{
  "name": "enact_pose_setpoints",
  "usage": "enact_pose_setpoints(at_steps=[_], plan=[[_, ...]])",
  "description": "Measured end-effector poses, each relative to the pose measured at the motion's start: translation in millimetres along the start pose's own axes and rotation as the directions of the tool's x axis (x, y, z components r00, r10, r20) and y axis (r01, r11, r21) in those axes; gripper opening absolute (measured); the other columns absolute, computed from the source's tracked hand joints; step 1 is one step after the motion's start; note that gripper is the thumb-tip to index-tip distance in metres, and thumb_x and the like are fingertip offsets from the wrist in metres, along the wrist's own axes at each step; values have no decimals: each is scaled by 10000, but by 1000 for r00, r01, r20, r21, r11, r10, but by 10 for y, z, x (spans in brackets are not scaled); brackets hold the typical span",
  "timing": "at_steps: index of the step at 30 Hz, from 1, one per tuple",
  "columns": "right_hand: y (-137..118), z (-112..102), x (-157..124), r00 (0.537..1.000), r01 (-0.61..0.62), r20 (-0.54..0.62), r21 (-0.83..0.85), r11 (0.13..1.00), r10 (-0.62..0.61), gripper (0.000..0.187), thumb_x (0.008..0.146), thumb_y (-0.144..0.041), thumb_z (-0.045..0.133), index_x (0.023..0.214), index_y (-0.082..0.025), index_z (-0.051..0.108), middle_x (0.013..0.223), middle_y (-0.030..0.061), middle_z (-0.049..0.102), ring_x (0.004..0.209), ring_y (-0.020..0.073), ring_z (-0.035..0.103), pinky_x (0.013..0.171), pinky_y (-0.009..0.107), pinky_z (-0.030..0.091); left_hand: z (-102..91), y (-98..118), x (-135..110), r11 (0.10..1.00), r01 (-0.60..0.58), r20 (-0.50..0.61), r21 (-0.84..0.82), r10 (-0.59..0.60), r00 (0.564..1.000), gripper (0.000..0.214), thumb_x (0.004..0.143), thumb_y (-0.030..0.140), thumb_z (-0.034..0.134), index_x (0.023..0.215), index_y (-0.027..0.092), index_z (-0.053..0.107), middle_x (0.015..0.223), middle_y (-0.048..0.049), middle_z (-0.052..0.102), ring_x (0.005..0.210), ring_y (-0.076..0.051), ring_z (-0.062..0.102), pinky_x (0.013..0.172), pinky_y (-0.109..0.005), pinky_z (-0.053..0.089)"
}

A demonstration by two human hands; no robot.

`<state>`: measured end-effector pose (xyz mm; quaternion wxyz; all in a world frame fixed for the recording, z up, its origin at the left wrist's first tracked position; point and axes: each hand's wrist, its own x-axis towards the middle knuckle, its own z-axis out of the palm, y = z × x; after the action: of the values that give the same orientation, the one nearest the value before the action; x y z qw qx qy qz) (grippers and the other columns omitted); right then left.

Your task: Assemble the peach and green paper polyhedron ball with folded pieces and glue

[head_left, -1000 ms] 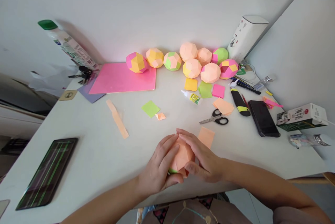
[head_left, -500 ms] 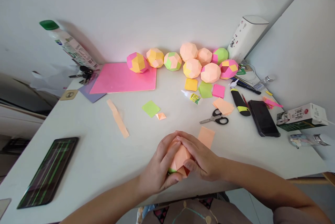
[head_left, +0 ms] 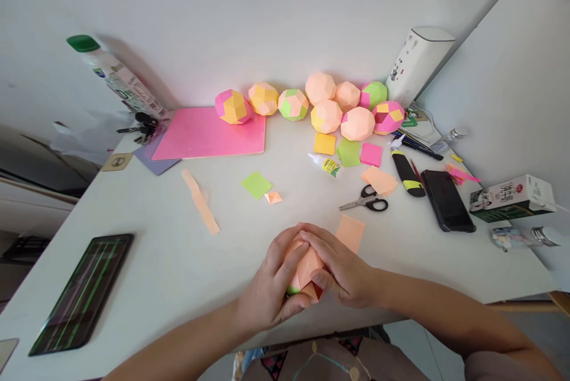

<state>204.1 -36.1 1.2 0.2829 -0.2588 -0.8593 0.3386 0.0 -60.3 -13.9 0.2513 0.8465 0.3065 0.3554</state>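
Note:
A folded paper ball (head_left: 308,268), mostly peach with a bit of green low on its left, sits between my two hands near the table's front edge. My left hand (head_left: 269,286) wraps its left side, thumb underneath. My right hand (head_left: 342,271) cups the right side, its thumb pressed beside a gap in the paper. The fingertips of both hands meet on top of the ball. Just beyond my right hand lies a flat peach paper sheet (head_left: 351,231). Scissors (head_left: 363,199) rest farther off, behind that sheet.
Several finished paper balls (head_left: 327,115) line the wall. A glue tube (head_left: 327,164), coloured paper squares (head_left: 348,152), a utility knife (head_left: 407,173) and a phone (head_left: 447,200) lie right of centre. Leftward are a peach strip (head_left: 200,202), a pink board (head_left: 209,135) and a dark tablet-like slab (head_left: 82,295).

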Motion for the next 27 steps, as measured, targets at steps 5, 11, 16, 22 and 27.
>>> enact_pose_setpoints(at_steps=[5, 11, 16, 22, 27], plan=[[-11, -9, -10, 1000, -19, 1, -3, 1000, 19, 567, 1009, -422, 292, 1490, -162, 142, 1493, 190, 308, 1398, 260, 292, 1112, 482, 367, -7, 16, 24, 1000, 2, 5, -22, -1, 1000, 651, 964, 542, 270, 1495, 180, 169, 1483, -216, 173, 1382, -356, 223, 1078, -538, 325], [-35, 6, 4, 1000, -10, -30, 28, 1000, 11, 521, 1007, -448, 283, 1422, -137, 238, 1427, 210, 382, 1380, 250, 315, 1102, 481, 377, -32, 42, 41, 991, 69, -19, -118, -71, 997, 553, 968, 531, 306, 1425, 221, 308, 1425, -169, 260, 1328, -320, 290, 1053, -513, 357], [-58, -8, 35, 999, -14, -35, 47, 999, 15, 487, 1005, -469, 263, 1369, -147, 292, 1353, 193, 448, 1318, 244, 388, 1064, 467, 419, -41, 74, 53, 987, 81, -30, -141, -86, 996, 522, 973, 508, 333, 1412, 226, 324, 1402, -164, 297, 1281, -312, 329, 1027, -520, 373], [-37, -1, 28, 1000, -17, -25, 60, 998, 18, 482, 1002, -472, 274, 1345, -135, 311, 1338, 198, 451, 1306, 243, 392, 1059, 461, 419, -47, 81, 67, 988, 77, -15, -132, -80, 997, 487, 979, 476, 348, 1394, 222, 353, 1408, -165, 291, 1266, -311, 333, 1016, -521, 374], [-40, -16, 37, 998, -66, 6, 104, 992, 66, 502, 993, -487, 296, 1342, -128, 330, 1362, 202, 438, 1317, 251, 377, 1075, 472, 387, -56, 44, 67, 984, 58, -2, -166, -59, 998, 528, 958, 501, 392, 1412, 240, 329, 1420, -170, 271, 1299, -341, 317, 1018, -554, 376]])
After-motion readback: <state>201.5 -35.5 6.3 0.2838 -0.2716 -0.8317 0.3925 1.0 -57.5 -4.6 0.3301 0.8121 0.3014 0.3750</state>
